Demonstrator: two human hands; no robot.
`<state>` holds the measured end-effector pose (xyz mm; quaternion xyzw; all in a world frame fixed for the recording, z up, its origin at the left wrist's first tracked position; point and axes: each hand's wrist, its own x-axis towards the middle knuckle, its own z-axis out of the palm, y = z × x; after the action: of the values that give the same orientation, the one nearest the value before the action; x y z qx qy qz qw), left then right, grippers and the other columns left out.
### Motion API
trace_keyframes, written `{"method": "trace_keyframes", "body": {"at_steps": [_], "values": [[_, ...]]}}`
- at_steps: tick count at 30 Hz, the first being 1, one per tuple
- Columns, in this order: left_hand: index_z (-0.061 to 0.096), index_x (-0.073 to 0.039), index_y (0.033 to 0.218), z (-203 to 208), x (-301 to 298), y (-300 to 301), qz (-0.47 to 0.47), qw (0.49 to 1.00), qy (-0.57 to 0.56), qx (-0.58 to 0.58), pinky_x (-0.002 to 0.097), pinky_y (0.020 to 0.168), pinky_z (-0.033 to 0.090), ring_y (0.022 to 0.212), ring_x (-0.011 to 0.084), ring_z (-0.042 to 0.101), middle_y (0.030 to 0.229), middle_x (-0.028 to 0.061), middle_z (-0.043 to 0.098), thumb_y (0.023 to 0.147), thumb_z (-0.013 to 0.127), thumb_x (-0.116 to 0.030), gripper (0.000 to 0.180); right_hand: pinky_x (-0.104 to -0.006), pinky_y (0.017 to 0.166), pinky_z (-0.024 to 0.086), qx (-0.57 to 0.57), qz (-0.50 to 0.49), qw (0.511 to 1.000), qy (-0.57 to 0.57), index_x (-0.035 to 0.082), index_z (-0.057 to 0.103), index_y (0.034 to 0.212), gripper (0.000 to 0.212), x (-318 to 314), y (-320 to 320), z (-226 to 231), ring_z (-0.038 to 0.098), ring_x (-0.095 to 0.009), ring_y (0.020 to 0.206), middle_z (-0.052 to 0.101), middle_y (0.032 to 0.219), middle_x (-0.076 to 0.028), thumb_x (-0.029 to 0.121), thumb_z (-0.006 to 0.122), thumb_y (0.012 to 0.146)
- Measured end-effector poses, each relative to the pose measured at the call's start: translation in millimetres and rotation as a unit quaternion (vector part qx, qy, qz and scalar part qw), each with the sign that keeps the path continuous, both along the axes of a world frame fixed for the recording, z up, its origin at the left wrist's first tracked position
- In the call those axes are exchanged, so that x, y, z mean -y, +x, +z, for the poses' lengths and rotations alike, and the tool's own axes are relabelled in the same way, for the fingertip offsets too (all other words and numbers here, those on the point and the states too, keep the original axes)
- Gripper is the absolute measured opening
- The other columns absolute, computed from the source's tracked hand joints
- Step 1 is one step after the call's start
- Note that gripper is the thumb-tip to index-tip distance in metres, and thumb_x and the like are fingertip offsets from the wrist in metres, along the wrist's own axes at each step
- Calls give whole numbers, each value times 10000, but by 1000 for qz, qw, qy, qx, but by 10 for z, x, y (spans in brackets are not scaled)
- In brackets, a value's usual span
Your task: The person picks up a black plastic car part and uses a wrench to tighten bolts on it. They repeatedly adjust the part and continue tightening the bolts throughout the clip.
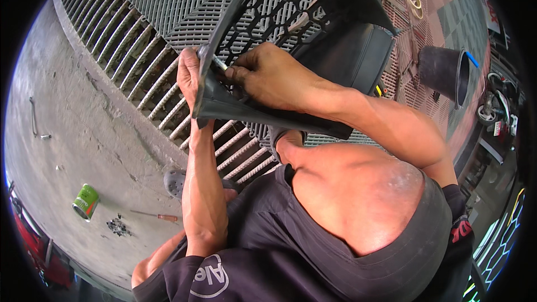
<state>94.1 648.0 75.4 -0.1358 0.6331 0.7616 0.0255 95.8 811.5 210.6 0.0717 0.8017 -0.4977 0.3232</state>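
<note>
A black plastic panel with a honeycomb mesh (313, 59) is propped upright in front of me, above my legs. My left hand (189, 75) is at its left rim, fingers bent against the outer side; the panel's edge hides part of the hand. Inside the panel, my right hand (274, 76) pinches a short silvery metal rod (220, 63) between thumb and fingers. The rod's far end points at the left rim, close to my left fingertips. Whether it passes through the rim, I cannot tell.
Ribbed steel grating (126, 50) and plastic floor tiles lie beneath. On the concrete at left are a wrench (33, 116), a green can (85, 202), a screwdriver (162, 217) and a pile of small dark parts (118, 226). A black bucket (442, 72) and tape roll (413, 3) are at right.
</note>
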Motion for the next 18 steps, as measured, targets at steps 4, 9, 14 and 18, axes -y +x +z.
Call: {"method": "trace_keyframes", "body": {"at_steps": [4, 9, 14, 18], "values": [[618, -94, 970, 142, -45, -18, -3, 998, 53, 21, 225, 512, 398, 587, 41, 473, 709, -47, 533, 1144, 491, -408, 381, -429, 744, 547, -126, 86, 986, 73, -68, 757, 1059, 299, -31, 35, -23, 702, -231, 762, 730, 814, -220, 200, 628, 1034], [603, -91, 1041, 89, -21, 8, -3, 998, 40, 44, 240, 498, 471, 565, 72, 560, 757, -11, 601, 1143, 469, -433, 381, -469, 776, 549, -12, 42, 999, 31, -47, 757, 1062, 252, -117, 3, 187, 727, -367, 827, 720, 880, -279, 158, 619, 1010], [590, -64, 1086, -62, 27, 70, -17, 996, 50, 66, 268, 454, 553, 554, 98, 608, 778, 47, 625, 1144, 453, -416, 382, -498, 775, 569, -162, 184, 960, 133, -39, 747, 977, 213, -257, -93, -50, 711, -449, 840, 714, 886, -275, 122, 607, 970], [588, -66, 1102, -166, 32, 55, 6, 994, 59, 91, 265, 458, 538, 536, 111, 605, 745, 57, 622, 1144, 441, -343, 317, -515, 758, 570, -169, 211, 950, 153, -34, 739, 939, 213, -295, -202, -144, 707, -459, 830, 713, 872, -265, 128, 607, 981]]}}
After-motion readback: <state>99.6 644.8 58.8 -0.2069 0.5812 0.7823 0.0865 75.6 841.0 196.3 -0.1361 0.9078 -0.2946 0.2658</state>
